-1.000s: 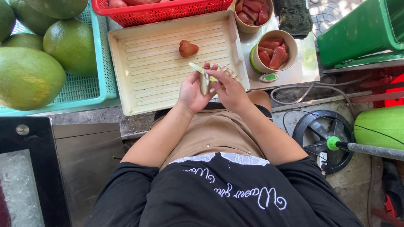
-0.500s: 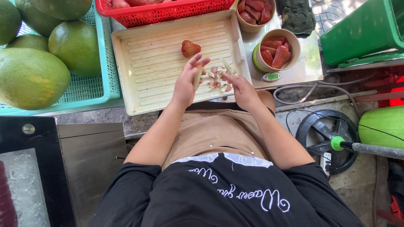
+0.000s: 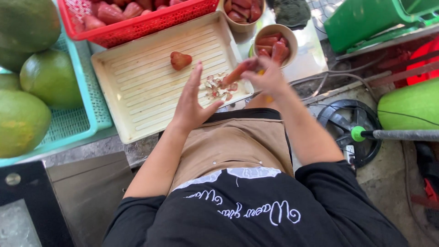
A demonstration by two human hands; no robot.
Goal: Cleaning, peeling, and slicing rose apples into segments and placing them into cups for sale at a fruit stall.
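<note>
Desk (image 3: 302, 59) of worn metal carries a cream ribbed tray (image 3: 137, 87). One red fruit (image 3: 180, 60) lies near tray centre; pale trimmings (image 3: 218, 88) sit in a small heap by the tray's near right edge.

Left hand (image 3: 194, 103) is open, fingers spread and pointing up, palm turned toward the right, hovering above the tray just beside the trimmings; it holds nothing. Right hand (image 3: 265, 77) is closed on a red fruit slice (image 3: 235, 73), pinched at the fingertips above the tray's right edge, between trimmings and cup (image 3: 277, 42). A yellow object shows under that hand; what it is cannot be told.

The cup, round and tan, holds red slices and stands just right of the tray. A second cup (image 3: 242, 16) of slices stands behind it. Red basket (image 3: 137, 23) of whole red fruit sits behind the tray. Teal basket (image 3: 77, 123) at left holds large green fruits (image 3: 48, 77).

Room: rough concrete floor (image 3: 393, 183), black fan (image 3: 350, 130) lying flat, green crate (image 3: 366, 20) upper right.
</note>
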